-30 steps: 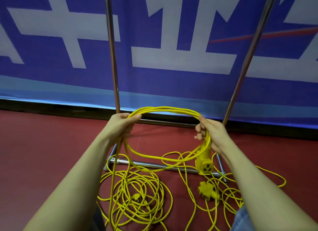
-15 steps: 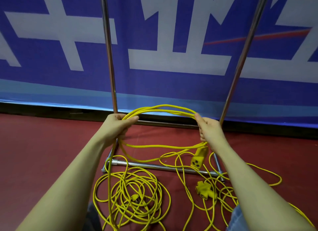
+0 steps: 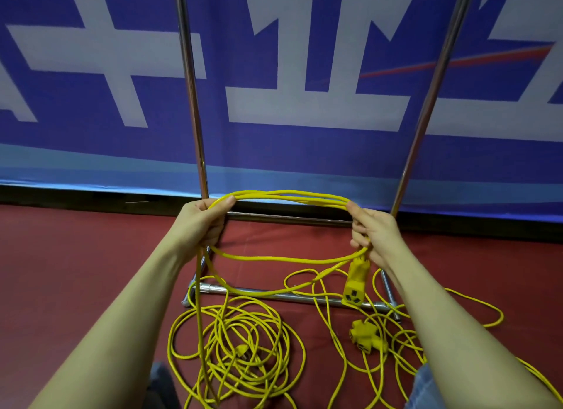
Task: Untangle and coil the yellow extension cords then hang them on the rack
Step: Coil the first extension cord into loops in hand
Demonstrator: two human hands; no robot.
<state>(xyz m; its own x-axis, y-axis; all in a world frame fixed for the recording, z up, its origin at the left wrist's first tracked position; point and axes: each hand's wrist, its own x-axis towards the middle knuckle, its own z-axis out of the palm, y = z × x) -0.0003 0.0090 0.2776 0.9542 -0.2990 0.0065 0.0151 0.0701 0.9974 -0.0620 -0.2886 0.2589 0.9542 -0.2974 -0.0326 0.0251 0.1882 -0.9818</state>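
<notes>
Nearest me, at 6 o'clock, the loose pile [image 3: 234, 347] of yellow cord lies on the red floor [image 3: 76, 271], with one strand running up from it to the left hand. At 5 o'clock a second tangle [image 3: 396, 341] sprawls round a multi-outlet block [image 3: 367, 338]; I judge this one untouched.

Mid-field: I see the coil [image 3: 289, 226] held between both hands. Left hand [image 3: 201, 226] has its fingers curled round the coil's left side at 10 o'clock; right hand [image 3: 373, 230] grips the right side at 2 o'clock. The socket end [image 3: 355, 283] hangs just below the right hand. Since a second ago the socket has swung back down after tipping sideways, and the lower loops have drawn flatter and closer together (another turn seems to be settling in).

Far: the rack [image 3: 195, 128] stands against a blue banner [image 3: 304, 104], its base bars [image 3: 289, 299] on the floor under the coil.

Judgement: coiling is partway; plenty of cord remains on the floor, and hanging is not yet due.
</notes>
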